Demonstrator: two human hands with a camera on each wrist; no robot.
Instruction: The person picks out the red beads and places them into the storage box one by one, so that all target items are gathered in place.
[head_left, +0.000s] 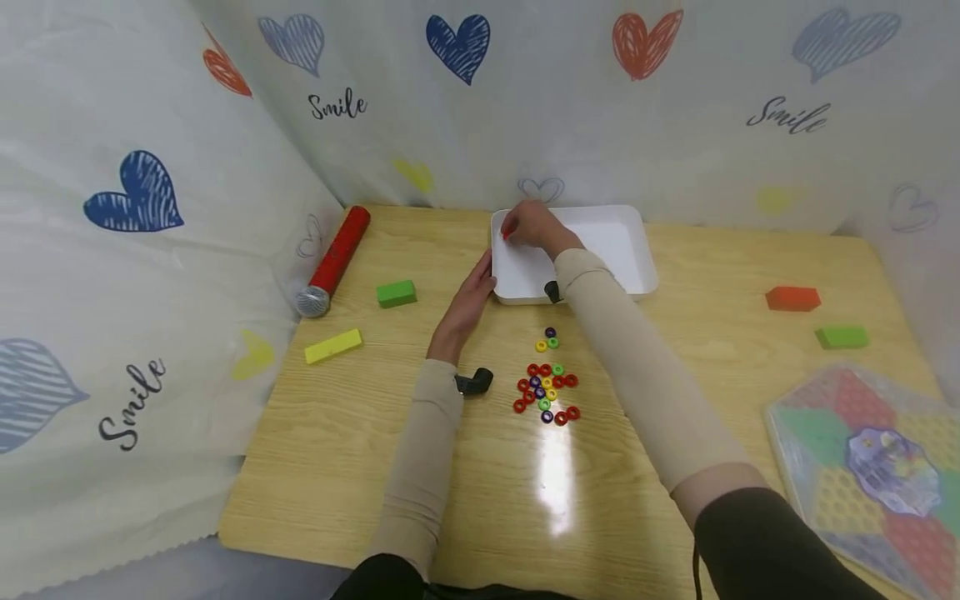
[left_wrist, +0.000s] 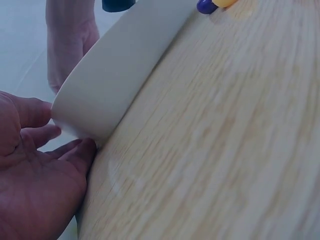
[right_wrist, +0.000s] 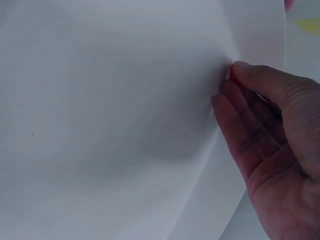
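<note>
A white rectangular tray (head_left: 611,242) lies at the back of the table. My right hand (head_left: 536,227) is inside its far left corner and pinches a small red ring (right_wrist: 233,73) between thumb and fingertips, low against the tray wall. Most of the ring is hidden by the fingers. My left hand (head_left: 470,298) rests at the tray's near left corner, its fingers extended along the outer wall; the left wrist view shows the fingertips right at that corner. In front of the tray lie several loose rings (head_left: 558,382) in red, yellow, green and purple.
To the left are a red microphone (head_left: 341,258), a green block (head_left: 396,293) and a yellow block (head_left: 333,346). On the right sit a red block (head_left: 793,298), another green block (head_left: 842,337) and a multicoloured game board (head_left: 832,500). A printed curtain (head_left: 570,125) hangs behind.
</note>
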